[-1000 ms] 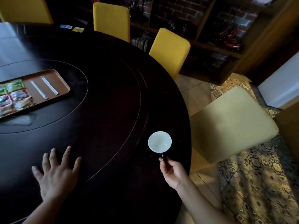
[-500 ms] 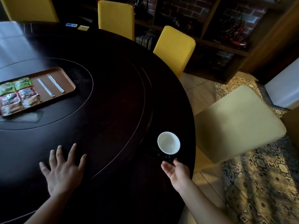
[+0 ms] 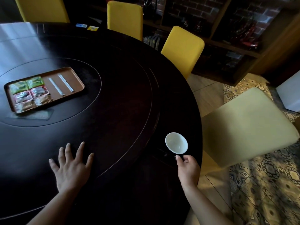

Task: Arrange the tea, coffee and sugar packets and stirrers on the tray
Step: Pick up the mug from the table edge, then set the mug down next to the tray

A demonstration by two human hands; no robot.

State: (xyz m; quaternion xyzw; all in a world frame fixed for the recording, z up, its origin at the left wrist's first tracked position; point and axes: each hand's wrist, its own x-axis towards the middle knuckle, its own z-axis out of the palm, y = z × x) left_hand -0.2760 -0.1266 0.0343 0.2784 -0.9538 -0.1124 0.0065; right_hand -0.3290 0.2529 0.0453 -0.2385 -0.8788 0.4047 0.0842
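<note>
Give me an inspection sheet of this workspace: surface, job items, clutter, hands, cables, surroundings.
Surface: dark round table with an inset centre disc.
Job's things: brown tray on the disc, holding green packets, red packets, tan packets in rows, and two white stirrers side by side.
Clutter: cup, white inside, near the table's right edge; blue and yellow cards at the far edge.
Hands: left hand flat on the table, fingers spread; right hand pinching the cup's dark handle.
Cables: nothing seen.
Surroundings: yellow chairs, shelving before a brick wall, patterned rug.
</note>
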